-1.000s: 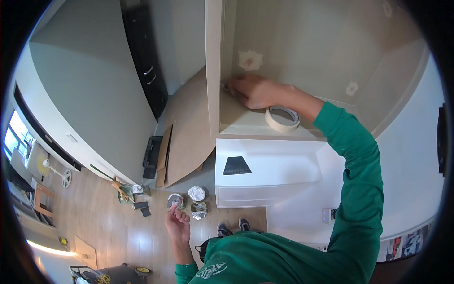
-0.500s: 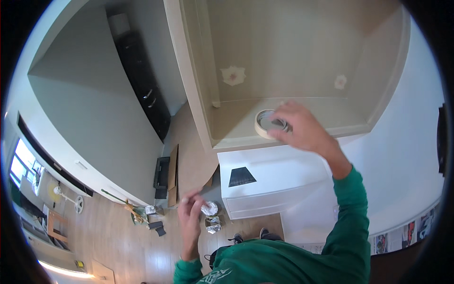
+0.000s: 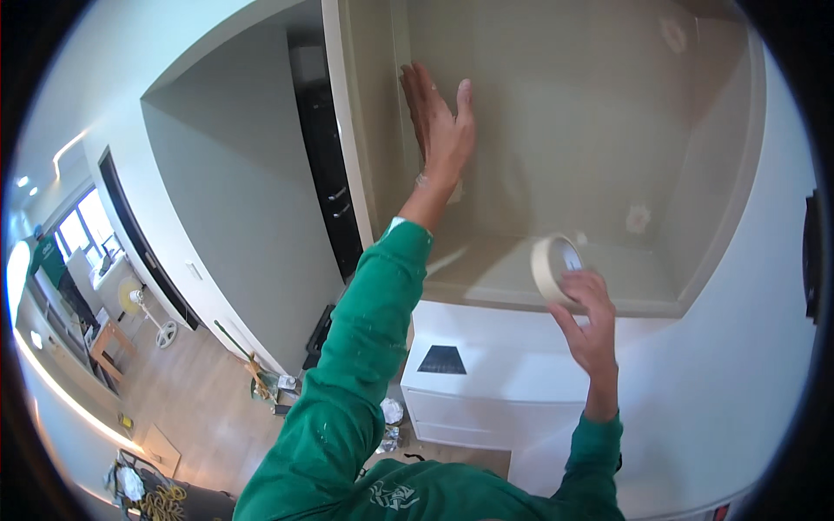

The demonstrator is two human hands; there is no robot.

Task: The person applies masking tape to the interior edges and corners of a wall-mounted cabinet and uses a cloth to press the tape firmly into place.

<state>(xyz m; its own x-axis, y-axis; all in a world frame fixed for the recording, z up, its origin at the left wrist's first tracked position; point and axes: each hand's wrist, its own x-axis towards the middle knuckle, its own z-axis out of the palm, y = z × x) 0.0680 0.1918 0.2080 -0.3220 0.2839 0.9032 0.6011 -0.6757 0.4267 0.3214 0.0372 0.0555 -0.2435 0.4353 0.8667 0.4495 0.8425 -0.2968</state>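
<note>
My left hand point(image 3: 441, 122) is raised, flat and open, with its palm against the beige back wall point(image 3: 556, 113) of a wall recess, near the recess's left inner corner. My right hand point(image 3: 587, 314) holds a roll of masking tape point(image 3: 551, 266) upright at the front edge of the recess shelf point(image 3: 486, 282). Both arms wear green sleeves. A pale filler patch point(image 3: 639, 219) shows on the back wall to the right of the tape.
A white cabinet point(image 3: 486, 391) with a dark square on top stands below the recess. A dark tall unit point(image 3: 326, 182) stands to the left. Tools, a broom and crumpled items lie on the wooden floor point(image 3: 208, 417) below.
My left hand rose from down near the floor items up to the recess wall. My right hand lifted the tape roll off the shelf and moved it right.
</note>
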